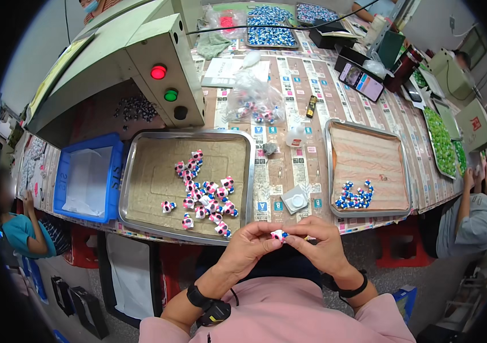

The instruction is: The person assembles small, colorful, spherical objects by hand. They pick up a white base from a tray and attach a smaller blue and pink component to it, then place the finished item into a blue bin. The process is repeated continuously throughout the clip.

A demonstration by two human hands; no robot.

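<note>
small figurine (pixel 279 234) between both hands, just off table edge (pixel 289 231)

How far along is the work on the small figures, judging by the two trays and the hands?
Looks done: a small cluster of blue-and-white figures lies in the right tray. In hand: one small figure pinched between the left hand and right hand. Left: a larger scatter of pink-and-white figures in the left tray. Probably under halfway.
</note>
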